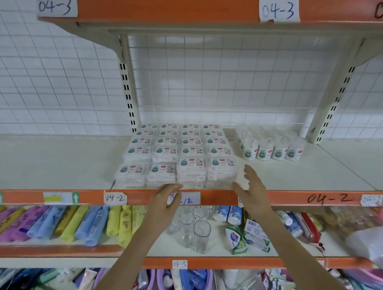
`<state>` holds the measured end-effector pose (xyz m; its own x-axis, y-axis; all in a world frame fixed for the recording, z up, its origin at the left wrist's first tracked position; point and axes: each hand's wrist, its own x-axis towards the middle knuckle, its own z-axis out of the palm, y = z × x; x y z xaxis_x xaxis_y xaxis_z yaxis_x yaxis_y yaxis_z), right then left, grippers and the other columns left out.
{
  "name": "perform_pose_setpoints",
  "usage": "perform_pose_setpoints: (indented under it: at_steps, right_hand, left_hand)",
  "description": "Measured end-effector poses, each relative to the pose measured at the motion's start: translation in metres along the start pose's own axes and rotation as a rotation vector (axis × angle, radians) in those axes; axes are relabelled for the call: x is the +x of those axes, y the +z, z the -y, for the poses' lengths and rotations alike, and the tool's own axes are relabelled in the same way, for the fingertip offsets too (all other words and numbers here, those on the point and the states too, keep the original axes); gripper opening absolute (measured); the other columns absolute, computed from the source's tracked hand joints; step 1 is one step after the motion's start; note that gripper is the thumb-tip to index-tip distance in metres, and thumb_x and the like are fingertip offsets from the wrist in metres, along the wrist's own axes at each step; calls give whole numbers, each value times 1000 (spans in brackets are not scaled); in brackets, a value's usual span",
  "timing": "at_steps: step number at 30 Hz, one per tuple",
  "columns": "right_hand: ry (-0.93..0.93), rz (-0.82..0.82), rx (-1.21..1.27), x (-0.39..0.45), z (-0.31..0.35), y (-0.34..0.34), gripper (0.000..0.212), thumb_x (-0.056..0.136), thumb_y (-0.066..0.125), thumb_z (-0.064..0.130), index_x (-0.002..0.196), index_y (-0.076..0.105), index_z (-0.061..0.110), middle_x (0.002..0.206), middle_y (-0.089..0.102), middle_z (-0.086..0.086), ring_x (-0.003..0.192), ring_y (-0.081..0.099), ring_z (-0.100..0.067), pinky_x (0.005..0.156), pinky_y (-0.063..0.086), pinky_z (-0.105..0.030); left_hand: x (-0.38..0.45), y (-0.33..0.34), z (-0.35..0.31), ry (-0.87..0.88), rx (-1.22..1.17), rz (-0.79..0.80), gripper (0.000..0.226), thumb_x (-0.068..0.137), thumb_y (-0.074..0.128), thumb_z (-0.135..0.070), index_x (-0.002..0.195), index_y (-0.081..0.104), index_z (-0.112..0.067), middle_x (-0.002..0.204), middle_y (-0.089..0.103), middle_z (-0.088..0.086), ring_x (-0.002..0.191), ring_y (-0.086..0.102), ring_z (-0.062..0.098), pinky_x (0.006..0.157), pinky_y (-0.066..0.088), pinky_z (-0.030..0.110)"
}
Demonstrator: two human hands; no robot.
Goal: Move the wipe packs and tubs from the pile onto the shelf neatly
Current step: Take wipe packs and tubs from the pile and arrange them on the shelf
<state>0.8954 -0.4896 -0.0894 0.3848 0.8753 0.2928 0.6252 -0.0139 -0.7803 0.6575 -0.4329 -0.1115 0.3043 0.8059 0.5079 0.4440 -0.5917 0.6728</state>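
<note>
Our wipe packs (pixel 175 154) sit in neat rows on the shelf (pixel 297 173), with the tubs (pixel 272 150) clustered just to their right. Our left hand (pixel 166 200) rests released at the orange front edge; our right hand (pixel 251 186) is spread, empty, beside the front-right pack.

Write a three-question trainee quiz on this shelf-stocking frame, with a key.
1. True or false: the tubs stand left of the wipe packs.
2. How many columns of packs run front to back?
3. Which is the right hand touching: A) a drinking glass, B) something white by the front right pack, C) a tub?

Key: 1 false; 2 four; 3 B. The left hand is open at the shelf edge.
</note>
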Motion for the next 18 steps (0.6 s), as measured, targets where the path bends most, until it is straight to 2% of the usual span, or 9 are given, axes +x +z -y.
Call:
perform_pose_setpoints:
  at_steps: [2,4,6,8,10,13,16,18]
  right_hand:
    - [-202,-147,-66,-11,4,9,44,86,60,9,128,45,4,123,46,-8,115,48,-25,97,42,-36]
    - [-391,-62,-111,-20,12,22,29,87,56,13,115,56,7,112,51,-2,106,51,-20,94,44,-34]
    - [-553,57,-235,-24,21,38,32,89,46,23,113,60,8,114,58,-5,107,49,-15,95,42,-28]
    - [-667,126,-351,-26,25,55,38,88,41,24,118,57,5,122,57,-10,113,46,-17,95,42,-27]
    - [-689,176,-417,-27,26,71,46,87,40,24,124,53,0,131,53,-15,121,48,-26,99,44,-32]
    - [-627,222,-485,-26,25,83,54,86,36,28,128,49,-4,136,49,-18,125,49,-30,96,48,-41]
    - [-606,252,-523,-25,27,86,56,87,36,31,131,47,-2,138,47,-17,127,48,-28,96,48,-41]
    - [-641,222,-469,-26,31,82,53,87,38,28,131,47,1,137,48,-15,127,47,-27,99,46,-39]
  left_hand:
    - [1,4,-2,5,7,13,23,87,56,0,108,65,-6,105,61,0,94,53,-2,83,33,-2]
    - [3,6,-5,-16,7,17,25,87,56,0,110,64,-5,107,59,0,99,54,7,85,31,-1]
    - [3,8,-8,-25,15,7,30,87,56,0,116,60,-3,114,57,3,106,52,13,89,28,-1]
    - [1,12,-9,-30,22,-13,35,87,55,1,122,55,-1,123,53,8,113,46,11,92,22,-4]
    - [-2,16,-14,-36,27,1,40,89,52,0,129,49,-1,132,47,10,118,37,7,93,15,-8]
    - [-4,20,-17,-47,7,3,42,90,50,1,132,44,-1,136,44,11,117,33,4,90,14,-9]
    - [-2,16,-24,-44,-6,-5,42,89,49,3,130,47,-1,134,47,13,114,38,0,88,16,-10]
    - [-2,14,-26,-4,-21,-6,39,85,50,9,123,53,2,124,53,16,103,47,-1,85,20,-10]
